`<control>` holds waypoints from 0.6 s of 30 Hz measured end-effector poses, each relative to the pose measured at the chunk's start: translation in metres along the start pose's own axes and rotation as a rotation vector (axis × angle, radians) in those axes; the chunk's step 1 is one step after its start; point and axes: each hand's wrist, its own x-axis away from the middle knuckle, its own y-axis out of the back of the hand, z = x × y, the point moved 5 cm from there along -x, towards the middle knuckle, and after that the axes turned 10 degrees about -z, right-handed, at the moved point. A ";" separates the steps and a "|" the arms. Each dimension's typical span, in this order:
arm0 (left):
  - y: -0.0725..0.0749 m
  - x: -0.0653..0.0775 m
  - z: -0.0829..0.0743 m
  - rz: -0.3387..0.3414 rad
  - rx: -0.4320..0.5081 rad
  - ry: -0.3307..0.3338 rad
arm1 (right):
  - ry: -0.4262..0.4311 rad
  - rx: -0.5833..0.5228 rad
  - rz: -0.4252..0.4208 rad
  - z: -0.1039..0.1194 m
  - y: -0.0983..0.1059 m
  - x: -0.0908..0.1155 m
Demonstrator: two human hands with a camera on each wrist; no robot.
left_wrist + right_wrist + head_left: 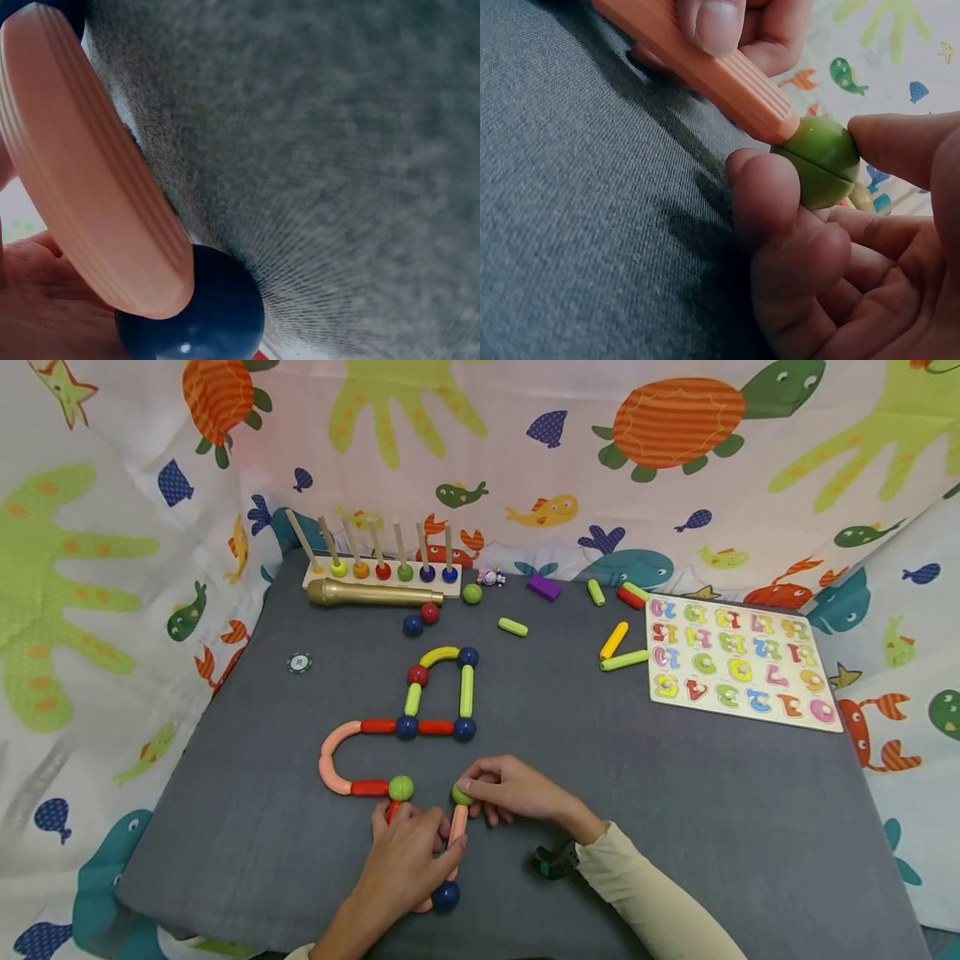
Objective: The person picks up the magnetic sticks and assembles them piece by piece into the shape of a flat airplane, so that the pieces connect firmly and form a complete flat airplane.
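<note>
Between the thumb and fingers of my right hand is a green ball, pinched at the end of a straight pink rod. My left hand grips that rod, its thumb lying on top in the right wrist view. A dark blue ball sits at the rod's near end. Close up in the left wrist view, a pink piece meets a dark blue ball. Left of the hands, another green ball joins red rods, one partly hidden by my left fingers.
A chain of rods and balls continues through a pink curve to a closed loop with a yellow arc. Behind stand a peg board and a gold toy microphone. A number puzzle lies right, beside several loose rods.
</note>
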 end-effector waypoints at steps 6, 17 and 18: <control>0.002 0.002 -0.001 -0.010 0.012 -0.015 | 0.019 0.085 0.026 0.007 0.014 -0.007; 0.003 0.004 0.001 -0.049 -0.006 -0.049 | 0.185 0.643 -0.531 0.058 0.134 -0.094; 0.003 0.005 0.001 -0.052 -0.004 -0.053 | 0.180 0.721 -0.579 0.059 0.144 -0.102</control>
